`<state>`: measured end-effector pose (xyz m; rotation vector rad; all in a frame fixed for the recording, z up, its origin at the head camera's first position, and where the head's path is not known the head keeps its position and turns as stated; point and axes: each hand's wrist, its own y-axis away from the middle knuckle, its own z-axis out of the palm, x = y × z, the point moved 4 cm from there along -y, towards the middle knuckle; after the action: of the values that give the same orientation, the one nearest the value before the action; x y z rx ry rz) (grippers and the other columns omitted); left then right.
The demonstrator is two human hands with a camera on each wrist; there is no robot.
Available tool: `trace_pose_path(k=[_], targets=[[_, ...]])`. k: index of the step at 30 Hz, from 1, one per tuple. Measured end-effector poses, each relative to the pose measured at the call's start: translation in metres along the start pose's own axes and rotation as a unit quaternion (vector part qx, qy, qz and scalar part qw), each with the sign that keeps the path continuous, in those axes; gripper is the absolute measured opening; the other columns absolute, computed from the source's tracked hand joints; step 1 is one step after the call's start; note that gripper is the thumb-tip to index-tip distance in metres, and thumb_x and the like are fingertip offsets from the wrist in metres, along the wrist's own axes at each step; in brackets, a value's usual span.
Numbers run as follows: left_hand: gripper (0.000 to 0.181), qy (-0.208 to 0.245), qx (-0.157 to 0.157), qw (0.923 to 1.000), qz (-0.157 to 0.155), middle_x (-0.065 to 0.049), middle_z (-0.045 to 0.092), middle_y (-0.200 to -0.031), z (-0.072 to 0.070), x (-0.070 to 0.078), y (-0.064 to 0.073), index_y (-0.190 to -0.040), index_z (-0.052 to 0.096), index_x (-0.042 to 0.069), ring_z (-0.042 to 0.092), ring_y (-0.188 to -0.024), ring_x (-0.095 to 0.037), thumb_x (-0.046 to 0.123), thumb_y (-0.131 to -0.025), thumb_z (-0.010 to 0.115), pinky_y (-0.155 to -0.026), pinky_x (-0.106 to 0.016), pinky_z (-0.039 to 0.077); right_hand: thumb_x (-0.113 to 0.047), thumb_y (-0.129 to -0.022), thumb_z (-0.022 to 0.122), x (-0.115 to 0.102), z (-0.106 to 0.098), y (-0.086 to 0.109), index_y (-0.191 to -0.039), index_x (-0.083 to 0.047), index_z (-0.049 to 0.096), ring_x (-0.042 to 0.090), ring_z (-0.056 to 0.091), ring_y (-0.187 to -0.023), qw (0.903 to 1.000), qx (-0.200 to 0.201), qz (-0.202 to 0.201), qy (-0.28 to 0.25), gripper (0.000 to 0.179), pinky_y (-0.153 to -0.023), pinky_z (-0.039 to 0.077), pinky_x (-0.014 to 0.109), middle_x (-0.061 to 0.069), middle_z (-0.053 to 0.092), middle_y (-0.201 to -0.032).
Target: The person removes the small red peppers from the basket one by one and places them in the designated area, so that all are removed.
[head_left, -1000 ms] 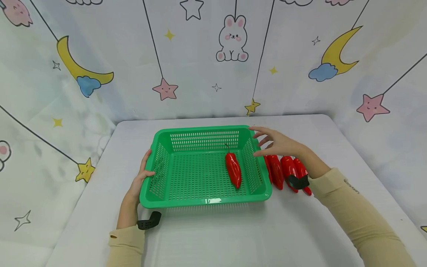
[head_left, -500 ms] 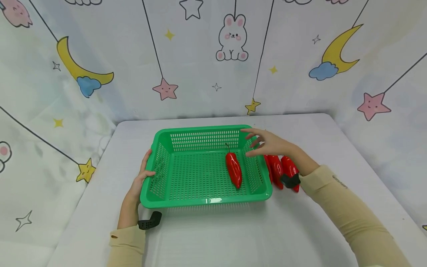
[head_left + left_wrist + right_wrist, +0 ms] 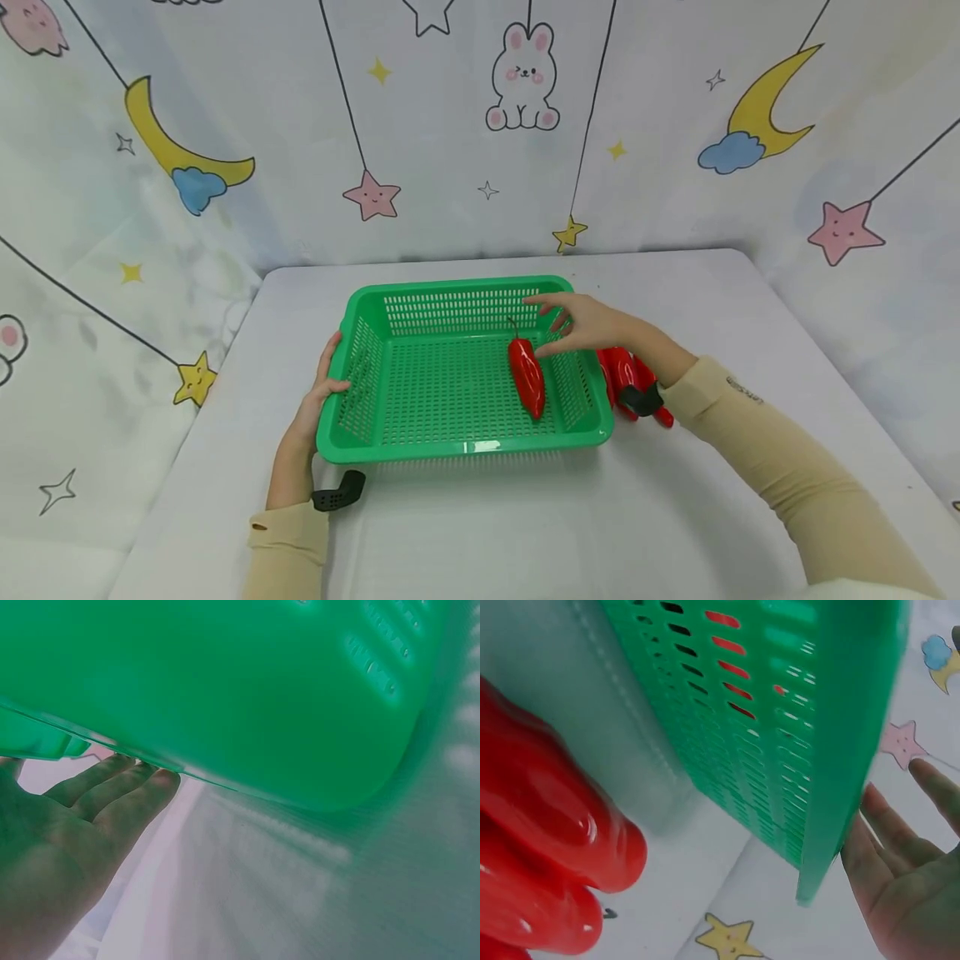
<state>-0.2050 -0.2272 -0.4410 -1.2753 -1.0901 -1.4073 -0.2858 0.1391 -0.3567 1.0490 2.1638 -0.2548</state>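
Note:
A green plastic basket (image 3: 450,451) with slotted walls sits on the white table. My left hand (image 3: 311,408) holds its left rim, the thumb over the edge and the fingers along the outer wall; the left wrist view shows those fingers (image 3: 142,802) against the basket's side. One red chili pepper (image 3: 527,379) with a dark stem lies inside, toward the right. Above the basket's right side hovers my right hand (image 3: 588,323), fingers apart and holding nothing, its thumb near the pepper. The right wrist view has this hand (image 3: 915,892) beside the rim.
Several more red chili peppers (image 3: 621,371) lie on the table right of the basket, partly hidden by the right forearm. Large in the right wrist view are their rounded ends (image 3: 562,802). A patterned white backdrop (image 3: 450,150) stands behind the table (image 3: 480,533).
My right hand has moved left, from the basket's right rim to over its inside. The right forearm followed, covering some outside peppers. The left hand and the inside pepper stay put.

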Motion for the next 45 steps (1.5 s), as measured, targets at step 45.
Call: trace_pose_path(k=[45], targets=[[0.077, 0.017, -0.011, 0.9998, 0.007, 0.003, -0.008, -0.151, -0.001, -0.002, -0.004, -0.147, 0.0, 0.033, 0.003, -0.134, -0.026, 0.003, -0.082, 0.03, -0.099, -0.046, 0.016, -0.057, -0.071, 0.068, 0.013, 0.07, -0.043, -0.143, -0.01, 0.029, 0.016, 0.053, -0.08, 0.9536, -0.138, 0.081, 0.255, 0.095, -0.069, 0.047, 0.031, 0.002, 0.056, -0.084]])
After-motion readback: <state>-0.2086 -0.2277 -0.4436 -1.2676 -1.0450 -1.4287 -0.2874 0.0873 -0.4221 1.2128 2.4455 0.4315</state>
